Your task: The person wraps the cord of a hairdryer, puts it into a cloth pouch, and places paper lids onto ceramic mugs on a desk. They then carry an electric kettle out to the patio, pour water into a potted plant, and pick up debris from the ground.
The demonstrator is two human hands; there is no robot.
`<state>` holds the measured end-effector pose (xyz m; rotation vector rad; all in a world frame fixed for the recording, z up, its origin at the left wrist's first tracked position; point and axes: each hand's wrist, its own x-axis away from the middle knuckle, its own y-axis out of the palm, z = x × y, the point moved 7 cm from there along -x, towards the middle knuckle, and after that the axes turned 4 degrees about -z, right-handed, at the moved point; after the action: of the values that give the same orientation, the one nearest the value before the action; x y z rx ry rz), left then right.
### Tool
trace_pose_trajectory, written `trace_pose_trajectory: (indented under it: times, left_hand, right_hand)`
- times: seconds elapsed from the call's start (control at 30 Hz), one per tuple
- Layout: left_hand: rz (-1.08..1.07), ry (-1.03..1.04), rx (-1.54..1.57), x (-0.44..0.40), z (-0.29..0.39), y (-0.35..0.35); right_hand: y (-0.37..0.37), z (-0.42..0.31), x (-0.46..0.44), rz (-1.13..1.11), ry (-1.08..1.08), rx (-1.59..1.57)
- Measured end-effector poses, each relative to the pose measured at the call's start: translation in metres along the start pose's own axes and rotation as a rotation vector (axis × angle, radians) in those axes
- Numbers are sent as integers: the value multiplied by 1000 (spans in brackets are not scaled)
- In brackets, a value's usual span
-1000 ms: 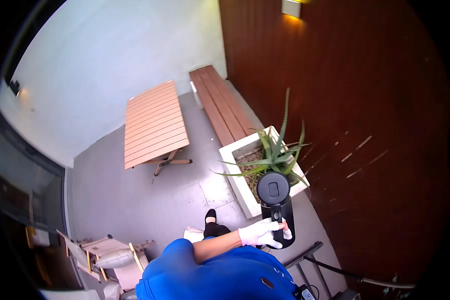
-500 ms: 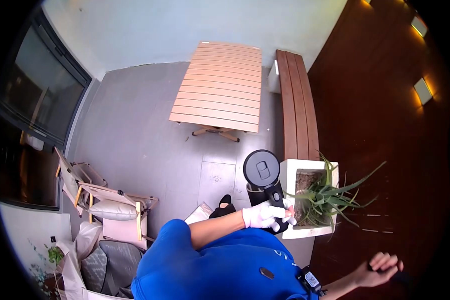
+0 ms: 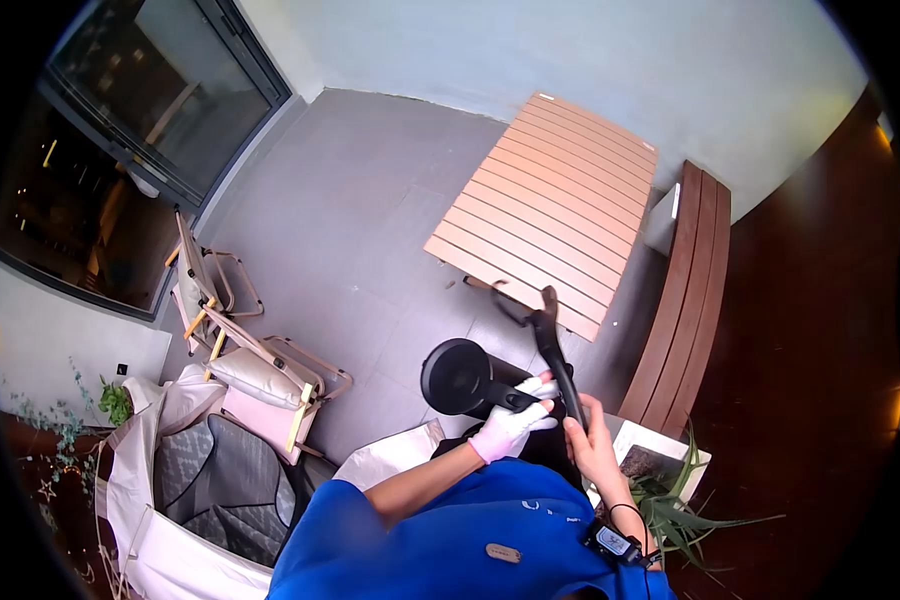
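Observation:
My left hand [image 3: 515,425], in a white glove, is closed around the handle of a black round-headed device [image 3: 457,377]. Its flat disc faces up, with a dark cylindrical part [image 3: 508,372] beside it; its exact kind is unclear. My right hand [image 3: 595,448], bare, has its fingers wrapped around the lower end of a black rod [image 3: 554,355]. The rod slants up and away, ending in a forked, curved tip that is partly blurred. Both hands are close together in front of my blue shirt, and the rod passes just right of the gloved fingers.
A slatted wooden table [image 3: 555,205] stands ahead, with a long wooden bench [image 3: 682,300] to its right. A white planter [image 3: 705,458] holding a spiky plant [image 3: 675,515] is at my right. Folding chairs [image 3: 260,375] and a fabric wagon [image 3: 135,500] stand on the left, near a glass door [image 3: 160,110].
My right hand came in from the far lower right and now holds the black rod. The round-headed device moved left and tilted. The view turned left.

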<state>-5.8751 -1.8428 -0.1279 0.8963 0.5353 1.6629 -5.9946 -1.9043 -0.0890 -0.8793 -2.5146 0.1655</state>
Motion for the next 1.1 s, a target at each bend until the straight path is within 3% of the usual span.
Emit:
trace_pose_trajectory:
  times: [0.1, 0.2, 0.3, 0.37, 0.5, 0.6, 0.63, 0.7, 0.73, 0.83, 0.93, 1.03, 1.07, 1.1]
  left_hand:
    - [212, 99, 141, -37, -2, -17]
    - [255, 155, 189, -78, 12, -2]
    - [356, 162, 242, -94, 9, 7]
    - [433, 178, 319, -103, -4, -4]
    - [525, 171, 405, -115, 0, -26]
    - [536, 278, 218, -123, 7, -58]
    - [601, 299, 177, -123, 7, -72]
    - [714, 245, 211, -121, 0, -102]
    - [734, 229, 275, -123, 9, -90]
    - [836, 212, 351, -126, 28, -98]
    - [926, 289, 341, -118, 30, -115]
    - [1097, 195, 299, -94, 18, -145]
    - [1237, 156, 326, -102, 12, -132]
    - [1246, 136, 367, -80, 2, -163]
  right_hand:
    - [-23, -24, -42, -62, -125, 244]
    - [-43, -30, -77, -193, -276, 337]
    - [-56, -37, -106, -359, -279, 389]
    - [-57, -35, -123, -396, -393, 347]
    - [-58, -47, -150, -566, -242, 301]
    - [-36, -9, -173, -437, -454, 99]
    - [-20, 18, -183, -483, -343, 12]
    - [-16, 32, -192, -377, -331, -162]
    - [-12, 46, -196, -504, -129, -249]
    - [-59, 83, -223, -140, -73, -610]
    - [-158, 162, -263, 393, 38, -799]
    - [-232, 295, -299, 658, 257, -689]
    - [-244, 345, -312, 675, 321, -603]
    - [-252, 389, -325, 653, 409, -421]
